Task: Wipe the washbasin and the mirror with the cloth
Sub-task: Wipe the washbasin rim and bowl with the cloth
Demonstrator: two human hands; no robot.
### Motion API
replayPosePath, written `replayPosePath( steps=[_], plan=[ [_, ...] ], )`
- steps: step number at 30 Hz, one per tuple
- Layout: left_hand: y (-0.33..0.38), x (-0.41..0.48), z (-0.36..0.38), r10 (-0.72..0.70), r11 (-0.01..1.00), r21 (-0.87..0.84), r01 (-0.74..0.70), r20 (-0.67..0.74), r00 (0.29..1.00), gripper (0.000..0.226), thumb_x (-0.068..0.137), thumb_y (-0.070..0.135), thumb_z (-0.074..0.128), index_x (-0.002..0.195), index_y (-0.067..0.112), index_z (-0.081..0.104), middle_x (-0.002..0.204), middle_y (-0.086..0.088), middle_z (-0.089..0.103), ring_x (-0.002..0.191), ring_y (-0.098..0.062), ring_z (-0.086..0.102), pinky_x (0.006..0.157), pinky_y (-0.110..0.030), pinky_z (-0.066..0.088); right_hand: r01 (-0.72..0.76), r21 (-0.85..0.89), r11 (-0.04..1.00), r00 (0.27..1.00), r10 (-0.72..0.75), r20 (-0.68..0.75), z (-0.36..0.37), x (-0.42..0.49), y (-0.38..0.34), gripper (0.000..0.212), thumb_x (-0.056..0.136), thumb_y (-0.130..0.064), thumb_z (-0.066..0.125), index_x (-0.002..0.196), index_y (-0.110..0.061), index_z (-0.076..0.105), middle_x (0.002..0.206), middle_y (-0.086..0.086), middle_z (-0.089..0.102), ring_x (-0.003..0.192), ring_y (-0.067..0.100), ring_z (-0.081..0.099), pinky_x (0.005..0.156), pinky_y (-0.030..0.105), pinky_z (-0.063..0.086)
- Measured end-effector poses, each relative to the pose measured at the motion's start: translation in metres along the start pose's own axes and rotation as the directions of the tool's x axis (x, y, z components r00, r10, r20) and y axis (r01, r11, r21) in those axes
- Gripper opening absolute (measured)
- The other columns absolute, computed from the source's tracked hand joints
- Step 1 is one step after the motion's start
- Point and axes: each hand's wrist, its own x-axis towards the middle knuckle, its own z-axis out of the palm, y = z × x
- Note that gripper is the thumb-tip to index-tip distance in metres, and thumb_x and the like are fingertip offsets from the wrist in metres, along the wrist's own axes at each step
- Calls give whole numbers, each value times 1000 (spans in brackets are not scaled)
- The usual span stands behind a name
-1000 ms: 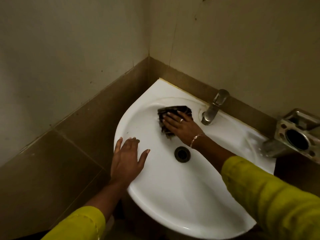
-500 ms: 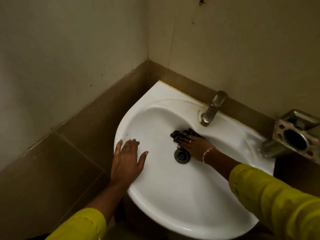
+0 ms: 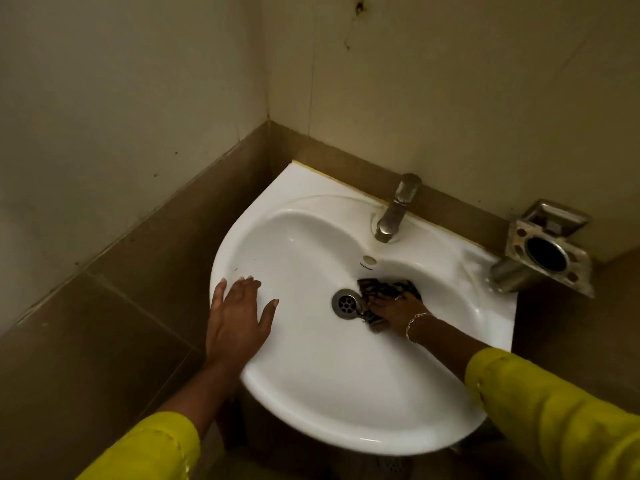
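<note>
Right hand covers the near part of the cloth; both are motion-blurred, so can't tell how the fingers lie. Print under the overflow hole is too small to read. Right sleeve and left sleeve are cut off by the frame edges.
</note>
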Motion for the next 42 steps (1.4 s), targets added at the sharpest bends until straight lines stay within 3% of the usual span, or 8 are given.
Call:
replayPosePath(
  steps=[7,13,18,21,25,30,37,42],
  plan=[
    [0,0,1,9,1000,-16,-9,-21,1000,53,85,43,36,102,1,63,104,-17,68,102,-27,64,106,-38,20,-323,485,813,937,201,286,-14,-16,-29,41,96,-17,47,136,-7,41,144,9,42,132,24,39,109,26,26],
    [0,0,2,5,1000,-20,-6,-24,1000,53,85,43,35,102,1,63,103,-17,69,103,-27,64,106,-38,19,-435,706,559,869,53,493,-37,-24,-60,46,95,-6,41,140,-13,37,145,7,40,131,25,39,104,25,29],
    [1,1,0,-5,999,-38,5,-21,1000,52,85,41,35,101,0,64,101,-17,69,101,-27,64,105,-39,20,-432,767,-474,877,-26,479,-39,-33,-72,24,91,0,46,109,-7,60,97,12,65,93,27,61,81,34,49],
    [1,0,-2,0,999,-48,-1,-13,1000,51,86,40,35,101,0,64,101,-17,69,100,-27,65,105,-39,21,-277,603,-748,927,-43,373,-41,-36,-75,31,73,-13,72,102,-3,66,97,17,71,90,30,68,72,36,57],
    [2,0,-5,9,999,-49,-9,5,1000,51,85,39,35,100,1,65,100,-16,70,100,-27,65,104,-38,21,-154,522,-839,948,22,316,-46,-40,-81,72,40,-10,92,106,-1,64,103,19,70,91,30,69,71,38,58],
    [1,-1,-6,-2,1000,14,2,32,999,61,91,45,25,97,1,68,98,-18,70,98,-29,66,103,-38,21,-19,491,-871,950,137,281,-68,-50,-90,29,76,10,52,101,-1,59,87,19,72,76,30,71,61,38,59],
    [-6,-1,11,116,979,137,-148,220,969,91,93,51,-2,87,-2,72,101,-26,67,101,-39,62,113,-35,-8,211,380,-901,969,243,37,-140,-62,-90,69,13,3,91,81,2,74,93,24,70,79,36,70,57,42,57],
    [-3,39,-7,294,949,102,-297,50,955,83,90,60,2,119,-1,51,151,-21,20,143,-24,-2,114,-36,-8,430,270,-862,903,409,-132,-216,-77,-66,78,12,5,91,89,1,73,97,21,71,82,34,70,59,44,58]
  ],
)
